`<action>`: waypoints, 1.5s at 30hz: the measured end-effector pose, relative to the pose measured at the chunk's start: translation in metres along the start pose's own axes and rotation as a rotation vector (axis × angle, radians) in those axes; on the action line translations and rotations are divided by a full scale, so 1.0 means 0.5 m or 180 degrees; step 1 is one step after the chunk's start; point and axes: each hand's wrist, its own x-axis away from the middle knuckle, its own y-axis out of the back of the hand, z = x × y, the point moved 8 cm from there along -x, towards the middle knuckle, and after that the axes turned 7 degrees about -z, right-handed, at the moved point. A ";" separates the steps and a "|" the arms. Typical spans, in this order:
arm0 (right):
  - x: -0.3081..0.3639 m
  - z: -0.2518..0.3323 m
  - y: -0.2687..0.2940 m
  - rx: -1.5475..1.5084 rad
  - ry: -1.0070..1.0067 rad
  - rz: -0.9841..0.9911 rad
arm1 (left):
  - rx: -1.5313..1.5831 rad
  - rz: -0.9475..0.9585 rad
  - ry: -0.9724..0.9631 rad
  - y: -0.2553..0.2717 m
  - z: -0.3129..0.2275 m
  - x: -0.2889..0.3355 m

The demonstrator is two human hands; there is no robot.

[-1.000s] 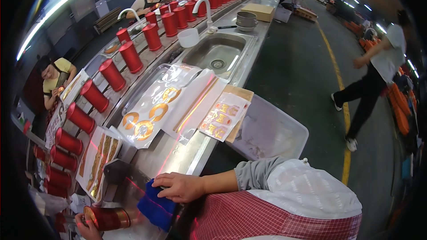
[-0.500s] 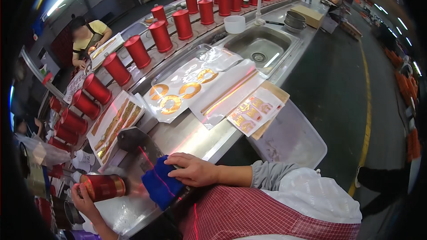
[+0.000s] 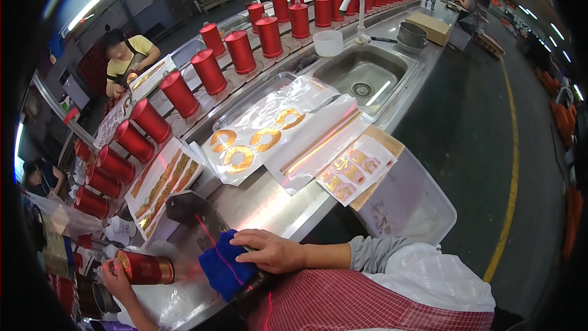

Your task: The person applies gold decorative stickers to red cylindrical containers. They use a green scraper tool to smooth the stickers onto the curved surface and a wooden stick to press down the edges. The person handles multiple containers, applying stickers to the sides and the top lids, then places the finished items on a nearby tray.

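Head view: left hand (image 3: 117,281) against red-and-gold canister (image 3: 149,269), right hand (image 3: 272,251) upon blue cloth (image 3: 223,270); closure of both unclear. Placements essentially unchanged; work apparently steady.

A: Landmark: blue cloth (image 3: 222,270), right hand (image 3: 269,251) on top. Open room?
B: Item: one strip of bare steel counter (image 3: 254,208), beyond the cloth and rightward. Item: one narrow gap, just left of the cloth, ending at the gold-banded red canister (image 3: 147,268).
A: Obstacles?
B: Item: one dark plate (image 3: 184,208), beyond the cloth, leftward. Item: the canister itself, left hand (image 3: 116,281) at its outer end. Item: one sheet of gold rings (image 3: 260,133), well beyond the cloth. Item: red canisters in a row (image 3: 179,94), farther beyond, lining the back.
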 end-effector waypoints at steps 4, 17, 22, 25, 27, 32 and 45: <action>-0.008 0.002 0.004 -0.0088 -0.0031 0.0062 | -0.0009 0.0090 0.0085 -0.005 0.024 -0.010; -0.006 -0.019 -0.003 -0.0416 -0.0193 0.0276 | 0.0053 0.0124 0.0195 -0.017 -0.001 0.005; -0.011 -0.032 0.001 -0.0588 -0.0276 0.0258 | 0.0039 0.0066 0.0220 -0.013 -0.011 0.012; -0.006 -0.047 -0.003 -0.0725 -0.0357 0.0227 | 0.0016 0.0065 0.0249 -0.014 -0.009 0.012; -0.008 -0.046 -0.004 -0.0852 -0.0428 0.0246 | -0.0005 0.0163 0.0301 -0.008 -0.008 0.012; -0.008 -0.048 -0.005 -0.0955 -0.0394 0.0286 | 0.0024 0.0123 0.0342 -0.011 -0.004 0.016; -0.004 -0.067 -0.008 -0.1144 -0.0539 0.0357 | 0.0066 0.0156 0.0380 -0.015 -0.003 0.019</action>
